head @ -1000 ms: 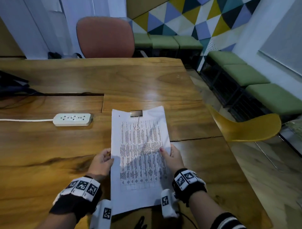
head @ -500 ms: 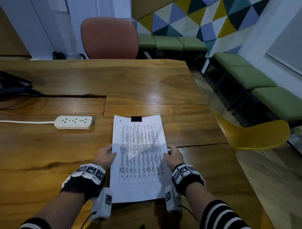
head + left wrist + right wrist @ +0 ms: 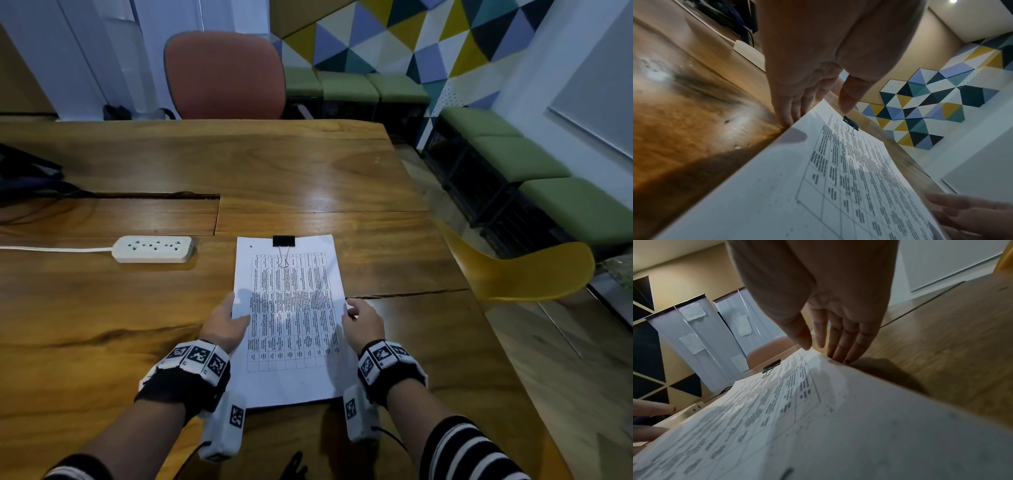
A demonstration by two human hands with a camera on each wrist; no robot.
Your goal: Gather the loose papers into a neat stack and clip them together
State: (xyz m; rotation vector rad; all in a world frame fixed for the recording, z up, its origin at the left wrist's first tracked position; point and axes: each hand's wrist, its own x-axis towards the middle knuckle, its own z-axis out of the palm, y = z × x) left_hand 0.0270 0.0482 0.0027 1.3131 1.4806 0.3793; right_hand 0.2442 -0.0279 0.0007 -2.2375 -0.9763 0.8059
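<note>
The papers, fastened at the far edge by a black binder clip, lie on the desk between the left hand and right hand, whose straight fingers touch the stack's side edges.

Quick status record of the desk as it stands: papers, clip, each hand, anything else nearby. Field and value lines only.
papers: paper stack flat on the wooden table, printed table facing up
clip: black binder clip on the far top edge, wire handle folded onto the page
left hand: left hand at the stack's left edge, fingers straight
right hand: right hand at the stack's right edge, fingers straight
nearby: white power strip to the left, apart from the papers
</note>
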